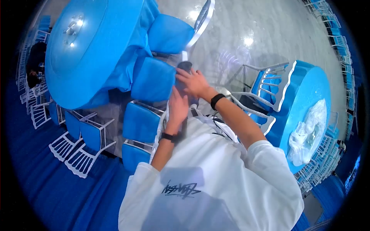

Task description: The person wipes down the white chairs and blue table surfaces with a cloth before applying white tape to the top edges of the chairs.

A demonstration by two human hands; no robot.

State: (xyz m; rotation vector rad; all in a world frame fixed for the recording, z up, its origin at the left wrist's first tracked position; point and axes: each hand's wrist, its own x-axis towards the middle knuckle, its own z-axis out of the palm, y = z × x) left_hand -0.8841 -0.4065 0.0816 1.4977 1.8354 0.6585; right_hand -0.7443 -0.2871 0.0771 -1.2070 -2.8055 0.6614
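My right hand (195, 82) reaches over the near side of a blue chair seat (153, 79), its fingers spread and pointing toward a dark rounded object (184, 66). Lower and closer to my body, my left hand (178, 107) has its fingers extended beside the same seat's edge. Both hands look loosely open, and nothing shows gripped in them. What the fingertips touch is partly hidden by the hands, so I cannot tell. A second chair seat (169, 34) lies just beyond, and another one (142, 122) stands left of my left forearm.
A large round table (127, 23) with a blue cloth stands at the left. Another blue table (320, 82) at the right carries crumpled clear plastic (306, 134). White-framed chairs (86, 159) stand around both, with a chair back (283, 86) near my right arm. A person (36, 63) is at far left.
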